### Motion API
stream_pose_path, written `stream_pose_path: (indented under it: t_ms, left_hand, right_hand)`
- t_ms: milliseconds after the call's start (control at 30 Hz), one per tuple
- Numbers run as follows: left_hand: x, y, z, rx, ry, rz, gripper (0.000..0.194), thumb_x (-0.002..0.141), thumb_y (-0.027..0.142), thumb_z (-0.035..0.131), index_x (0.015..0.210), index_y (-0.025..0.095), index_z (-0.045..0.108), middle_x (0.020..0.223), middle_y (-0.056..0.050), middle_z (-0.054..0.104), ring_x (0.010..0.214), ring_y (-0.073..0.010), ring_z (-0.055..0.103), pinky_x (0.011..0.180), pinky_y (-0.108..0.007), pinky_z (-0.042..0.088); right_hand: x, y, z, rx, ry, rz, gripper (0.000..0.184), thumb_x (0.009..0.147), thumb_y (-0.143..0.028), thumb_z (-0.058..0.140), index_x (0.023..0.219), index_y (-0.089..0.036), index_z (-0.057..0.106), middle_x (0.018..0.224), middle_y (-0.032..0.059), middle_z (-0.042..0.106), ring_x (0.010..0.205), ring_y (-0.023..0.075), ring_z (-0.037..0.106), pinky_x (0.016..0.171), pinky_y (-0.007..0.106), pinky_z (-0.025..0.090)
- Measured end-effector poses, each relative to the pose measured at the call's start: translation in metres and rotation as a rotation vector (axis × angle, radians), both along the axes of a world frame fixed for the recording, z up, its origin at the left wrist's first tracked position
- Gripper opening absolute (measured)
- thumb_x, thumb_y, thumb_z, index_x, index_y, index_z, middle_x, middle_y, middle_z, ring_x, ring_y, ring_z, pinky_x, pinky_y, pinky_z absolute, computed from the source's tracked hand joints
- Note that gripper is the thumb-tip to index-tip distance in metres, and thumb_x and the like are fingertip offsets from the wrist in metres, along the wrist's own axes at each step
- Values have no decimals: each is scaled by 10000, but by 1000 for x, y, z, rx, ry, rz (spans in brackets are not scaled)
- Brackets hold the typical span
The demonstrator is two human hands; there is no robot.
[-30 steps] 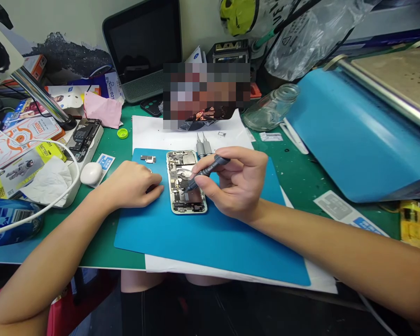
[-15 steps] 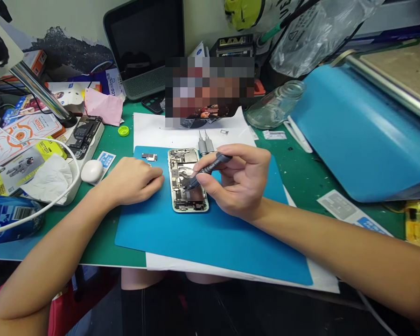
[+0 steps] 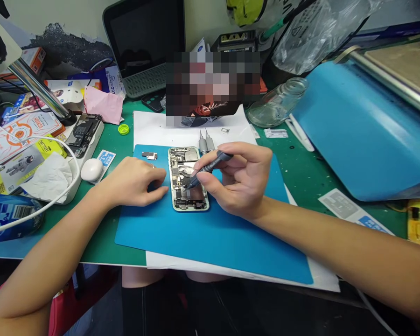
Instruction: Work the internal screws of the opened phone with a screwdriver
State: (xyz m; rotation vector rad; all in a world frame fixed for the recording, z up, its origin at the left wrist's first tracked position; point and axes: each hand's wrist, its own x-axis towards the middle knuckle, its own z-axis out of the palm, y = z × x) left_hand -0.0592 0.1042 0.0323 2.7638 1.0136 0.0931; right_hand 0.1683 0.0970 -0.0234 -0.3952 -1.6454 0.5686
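Note:
An opened phone (image 3: pixel 182 189) lies on a blue mat (image 3: pixel 203 242), its circuit boards and inner parts bare. My right hand (image 3: pixel 245 175) pinches a dark grey pen-like tool (image 3: pixel 213 164) between thumb and fingers. The tool slants down to the left, its tip over the middle of the phone; whether it touches I cannot tell. At the phone's left edge rests my left hand (image 3: pixel 136 182), thumb and index finger slightly apart and nothing visible between them. Just behind it on the mat is a small metal phone part (image 3: pixel 149 155).
Two grey screwdrivers (image 3: pixel 206 142) lie behind the phone, near a small tray-like piece (image 3: pixel 225 130) on white paper (image 3: pixel 150 126). A glass jar (image 3: pixel 276 105) leans at back right. On the left are an earbud case (image 3: pixel 92 170), another opened phone (image 3: pixel 86 133) and a white cable (image 3: pixel 77 168).
My left thumb and index finger have parted a little and shifted right, closer to the phone. My right hand and the tool have barely moved.

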Motion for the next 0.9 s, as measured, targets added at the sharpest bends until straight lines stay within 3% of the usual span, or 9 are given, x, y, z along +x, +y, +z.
stream_pose_path:
  t_ms: [333, 900]
  left_hand:
    - [-1, 0, 0, 64, 87, 4, 211, 903, 318, 539, 727, 202, 555, 600, 12, 602, 525, -141, 533, 505, -298, 174]
    - [-5, 2, 3, 13, 101, 29, 93, 843, 264, 566, 827, 229, 651, 640, 23, 639, 555, -145, 557, 527, -288, 220]
  right_hand:
    - [0, 1, -4, -3, 18, 25, 637, 804, -33, 685, 1334, -319, 478, 946, 11, 621, 787, 148, 694, 617, 285, 632]
    - [0, 0, -3, -14, -11, -8, 575, 817, -63, 693, 1296, -301, 481, 984, -1, 606, 806, 127, 705, 636, 246, 630]
